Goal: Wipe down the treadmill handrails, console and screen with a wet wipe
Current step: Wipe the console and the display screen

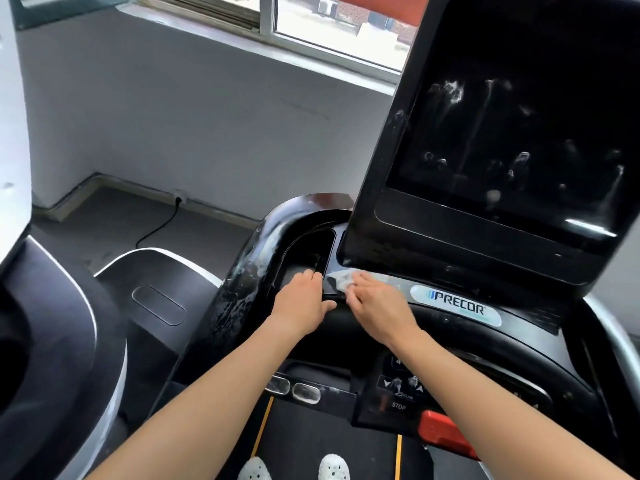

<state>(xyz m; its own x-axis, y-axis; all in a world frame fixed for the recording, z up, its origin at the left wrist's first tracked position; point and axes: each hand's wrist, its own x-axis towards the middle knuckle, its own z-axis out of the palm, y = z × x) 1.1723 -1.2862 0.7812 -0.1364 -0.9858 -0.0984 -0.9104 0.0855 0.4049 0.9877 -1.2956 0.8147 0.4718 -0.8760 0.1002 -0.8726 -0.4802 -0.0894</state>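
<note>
A black treadmill console (pixel 519 317) with a Precor badge (pixel 457 304) fills the right half. Its dark screen (pixel 512 133) stands tilted above and shows white smears and streaks. My right hand (pixel 375 303) presses a crumpled white wet wipe (pixel 341 277) onto the console's top surface just below the screen's left corner. My left hand (pixel 303 301) rests beside it on the rim of the left tray recess (pixel 304 251), fingers bent over the edge. The left handrail (pixel 242 289) curves down from the console and is speckled with wet marks.
Below the console sit the control panel with a STOP label (pixel 398 406), a red stop bar (pixel 446 433), and the belt with my white shoes (pixel 294 467). Another machine (pixel 45 323) stands at the left. A power cable (pixel 162 220) runs to a wall socket under the window.
</note>
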